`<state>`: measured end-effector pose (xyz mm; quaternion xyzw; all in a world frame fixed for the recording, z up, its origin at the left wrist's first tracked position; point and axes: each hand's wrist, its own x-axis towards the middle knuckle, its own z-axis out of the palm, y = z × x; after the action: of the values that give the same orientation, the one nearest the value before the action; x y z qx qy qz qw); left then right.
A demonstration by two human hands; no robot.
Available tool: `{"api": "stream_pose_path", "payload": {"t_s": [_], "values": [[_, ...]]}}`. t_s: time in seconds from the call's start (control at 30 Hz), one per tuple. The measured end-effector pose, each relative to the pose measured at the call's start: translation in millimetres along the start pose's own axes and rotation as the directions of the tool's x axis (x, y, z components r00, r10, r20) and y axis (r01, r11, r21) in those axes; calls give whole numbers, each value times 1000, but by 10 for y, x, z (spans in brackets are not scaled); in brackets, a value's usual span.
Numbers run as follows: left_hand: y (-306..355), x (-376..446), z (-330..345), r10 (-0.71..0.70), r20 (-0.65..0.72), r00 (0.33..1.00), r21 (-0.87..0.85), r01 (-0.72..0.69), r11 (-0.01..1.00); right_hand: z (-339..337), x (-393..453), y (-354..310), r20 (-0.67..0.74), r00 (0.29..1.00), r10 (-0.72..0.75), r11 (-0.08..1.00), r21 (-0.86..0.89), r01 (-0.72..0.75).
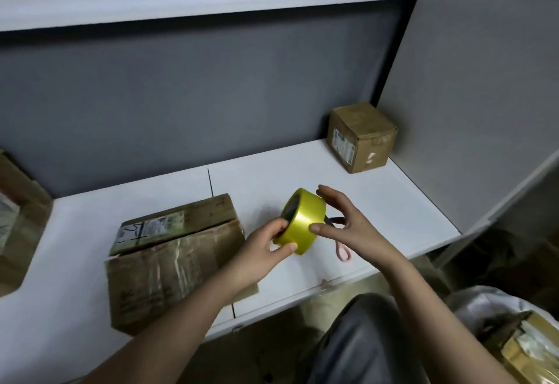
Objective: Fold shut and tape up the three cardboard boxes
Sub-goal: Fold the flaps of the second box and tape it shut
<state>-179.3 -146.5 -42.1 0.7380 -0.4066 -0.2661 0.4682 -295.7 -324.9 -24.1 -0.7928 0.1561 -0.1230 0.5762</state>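
Observation:
A yellow roll of tape [304, 221] is held above the white table [378, 202]. My left hand [266, 247] grips the roll from its lower left, thumb and fingers curled around the rim. My right hand [341, 220] touches the roll's right side with its fingers spread over the outer band. A large flat cardboard box [172, 259] lies left of my hands, its top flaps folded down, with a label on the far flap. A small cube-shaped cardboard box [361, 137] stands at the far right corner. A third cardboard box [18, 217] shows partly at the left edge.
Pink-handled scissors [341, 250] lie on the table under my right hand. A grey partition wall stands behind and to the right. Below right, past the table's edge, sit a plastic bag [484, 302] and a taped package [526, 344].

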Motion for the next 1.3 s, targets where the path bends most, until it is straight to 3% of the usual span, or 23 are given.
{"api": "stream_pose_path", "payload": {"t_s": [0.17, 0.37, 0.47, 0.63, 0.77, 0.9, 1.0, 1.07, 1.13, 1.23, 1.3], "values": [[214, -456, -214, 62, -104, 993, -61, -68, 996, 246, -163, -492, 13, 976, -216, 970, -112, 216], [211, -788, -480, 73, -237, 969, -44, -86, 995, 686, -179, -824, -175, 877, -447, 890, -188, 416], [196, -884, -597, 116, -300, 947, -3, -122, 993, 863, -143, -938, -234, 840, -489, 871, -179, 457], [230, -1048, -738, 162, -312, 936, 120, -131, 984, 1030, -39, -1061, -306, 857, -414, 908, -81, 410], [258, -1153, -825, 175, -287, 942, 171, -130, 977, 1198, 19, -1029, -318, 863, -392, 920, -107, 378], [295, -1206, -888, 250, -268, 930, 371, -139, 918, 1384, 60, -963, -331, 887, -321, 944, -45, 326], [277, -1259, -973, 272, -288, 918, 507, -95, 856, 1465, 100, -951, -321, 875, -363, 931, -148, 333], [268, -1284, -1022, 177, -318, 931, 327, -68, 943, 1506, 116, -959, -304, 873, -381, 921, -210, 328], [241, -1285, -1062, 73, -309, 948, 87, -49, 995, 1512, 138, -985, -265, 906, -331, 943, -135, 305], [205, -1309, -1103, 46, -297, 954, -18, -54, 998, 1447, 211, -1075, -70, 987, -142, 986, 79, 147], [173, -1332, -1105, 36, -293, 956, -47, -52, 998, 1389, 257, -1122, 82, 996, -32, 992, 121, 22]]}}
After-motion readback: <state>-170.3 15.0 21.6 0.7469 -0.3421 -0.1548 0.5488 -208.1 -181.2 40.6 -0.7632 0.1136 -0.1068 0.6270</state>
